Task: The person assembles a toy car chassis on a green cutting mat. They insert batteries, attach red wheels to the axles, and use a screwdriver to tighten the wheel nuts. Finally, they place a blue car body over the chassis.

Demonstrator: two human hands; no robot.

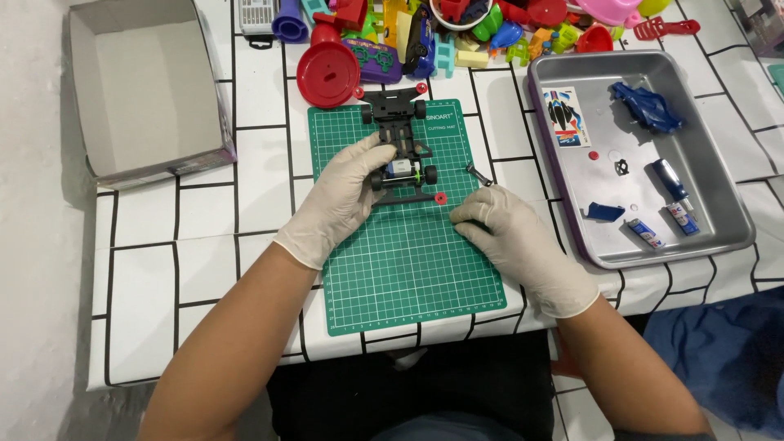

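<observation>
Toy car chassis [398, 145], black with four wheels, lies lengthwise on the green cutting mat [408, 269] on the counter [204, 212], where the gloved left hand [343, 196] curls its fingers against its side, seemingly to steady it. The right hand [502, 233] rests loosely curled and empty on the mat's edge, near one small black part [478, 175]. Beside the mat, one metal tray [719, 155] keeps the blue car body [648, 106], a sticker sheet [565, 117] and two batteries [663, 226] together.
</observation>
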